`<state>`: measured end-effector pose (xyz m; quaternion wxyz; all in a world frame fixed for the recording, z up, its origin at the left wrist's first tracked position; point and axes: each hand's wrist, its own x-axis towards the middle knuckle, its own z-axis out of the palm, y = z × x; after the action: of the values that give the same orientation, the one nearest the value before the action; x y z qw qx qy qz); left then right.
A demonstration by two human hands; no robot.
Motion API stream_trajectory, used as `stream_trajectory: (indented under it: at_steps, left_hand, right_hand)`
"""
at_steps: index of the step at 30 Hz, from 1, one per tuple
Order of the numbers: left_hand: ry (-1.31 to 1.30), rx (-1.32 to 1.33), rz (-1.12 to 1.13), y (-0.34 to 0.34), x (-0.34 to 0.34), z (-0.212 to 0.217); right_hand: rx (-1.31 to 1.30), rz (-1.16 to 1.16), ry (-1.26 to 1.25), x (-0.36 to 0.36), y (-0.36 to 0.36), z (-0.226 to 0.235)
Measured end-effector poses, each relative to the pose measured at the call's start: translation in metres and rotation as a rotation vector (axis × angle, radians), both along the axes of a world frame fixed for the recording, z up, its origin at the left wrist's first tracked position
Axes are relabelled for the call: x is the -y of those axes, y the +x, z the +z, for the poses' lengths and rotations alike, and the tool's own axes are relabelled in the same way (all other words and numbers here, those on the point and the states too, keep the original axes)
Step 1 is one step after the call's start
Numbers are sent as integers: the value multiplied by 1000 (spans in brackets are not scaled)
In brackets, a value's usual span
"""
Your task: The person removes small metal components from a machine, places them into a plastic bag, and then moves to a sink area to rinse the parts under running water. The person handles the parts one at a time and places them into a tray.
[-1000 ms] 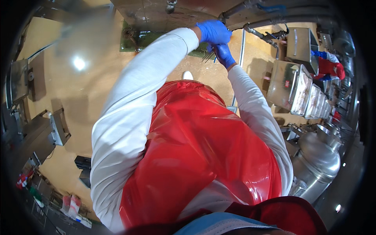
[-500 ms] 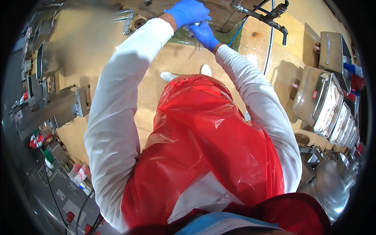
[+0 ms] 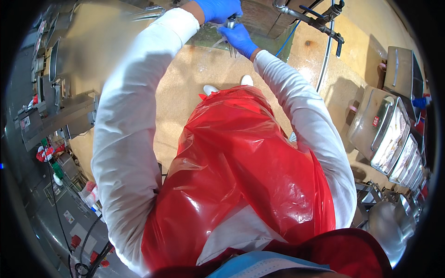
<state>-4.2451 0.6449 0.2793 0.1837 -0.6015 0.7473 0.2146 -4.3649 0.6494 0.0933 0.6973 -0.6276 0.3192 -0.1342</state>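
My right hand (image 3: 239, 39), in a blue glove, is closed around a pronged metal tool (image 3: 231, 22). The tool's rounded metal end sticks up above the fingers, and its thin prongs point down below them. Just above and to the left, my left hand (image 3: 219, 10), also blue-gloved, is cut off by the top edge of the picture. Its fingers look curled, and whatever they may hold is hidden. A clear streak, seemingly water, runs beside the prongs over a wet, greenish ledge (image 3: 206, 53).
A metal pipe with a valve (image 3: 324, 25) juts out at the upper right, beside a blue hose (image 3: 288, 38). Metal tubs (image 3: 366, 123) with pale contents line the right side. Steel equipment (image 3: 60, 113) stands at the left. Cables (image 3: 88, 250) lie at the lower left.
My left hand has moved up and left, apart from the right hand, uncovering the tool's upper end. My right hand stays closed on the tool. The clear streak now shows beside the prongs.
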Motion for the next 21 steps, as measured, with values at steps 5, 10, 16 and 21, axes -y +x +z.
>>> stream_trajectory:
  at_steps: [5, 10, 16, 21]
  left_hand:
    - [-403, 24, -428, 41, 4, -51]
    - [-249, 165, 208, 26, -52, -47]
    - [-283, -335, 684, -19, -77, -34]
    - [-667, -321, 352, -36, -50, -95]
  right_hand:
    - [38, 10, 20, -1, 7, -3]
    - [-101, 137, -57, 6, 4, -17]
    - [-96, -37, -511, -13, -25, -44]
    - [-531, -34, -836, -14, -65, -63]
